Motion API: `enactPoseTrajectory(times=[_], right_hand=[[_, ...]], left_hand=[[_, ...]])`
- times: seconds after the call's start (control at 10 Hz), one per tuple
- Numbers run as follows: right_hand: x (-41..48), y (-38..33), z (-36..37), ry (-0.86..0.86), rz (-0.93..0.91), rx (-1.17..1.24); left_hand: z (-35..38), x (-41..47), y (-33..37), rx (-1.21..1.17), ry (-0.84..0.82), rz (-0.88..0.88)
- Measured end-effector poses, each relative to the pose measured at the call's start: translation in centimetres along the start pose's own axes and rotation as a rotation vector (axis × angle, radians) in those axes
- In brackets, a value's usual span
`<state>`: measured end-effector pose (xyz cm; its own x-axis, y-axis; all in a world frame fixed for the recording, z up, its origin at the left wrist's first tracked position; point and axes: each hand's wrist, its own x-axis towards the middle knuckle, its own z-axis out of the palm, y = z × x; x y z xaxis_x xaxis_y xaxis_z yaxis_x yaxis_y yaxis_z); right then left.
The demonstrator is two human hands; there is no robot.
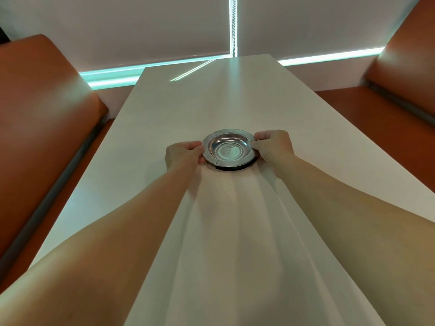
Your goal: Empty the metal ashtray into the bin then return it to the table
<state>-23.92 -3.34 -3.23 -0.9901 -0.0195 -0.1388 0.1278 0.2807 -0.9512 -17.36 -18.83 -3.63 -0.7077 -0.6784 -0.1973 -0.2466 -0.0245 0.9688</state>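
A round metal ashtray (229,148) with a wide flat rim sits low over the middle of the white table (235,95), a dark shadow under its near edge. Its bowl looks shiny and holds nothing I can make out. My left hand (182,156) pinches the rim on the left side. My right hand (274,145) grips the rim on the right side. Both arms reach forward over the tabletop. No bin is in view.
Orange upholstered benches flank the table: one on the left (42,128), one on the right (404,74). A pale roller blind (141,31) covers the window beyond the far table edge, with bright light strips along its bottom.
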Motion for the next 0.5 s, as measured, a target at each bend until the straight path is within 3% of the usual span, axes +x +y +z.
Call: enactPoseTrajectory(times=[0.5], right_hand=[[-1.9, -0.2, -0.9, 0.005, 0.045, -0.021]], left_hand=[[-3.4, -3.8, 1.0, 0.058, -0.01, -0.046]])
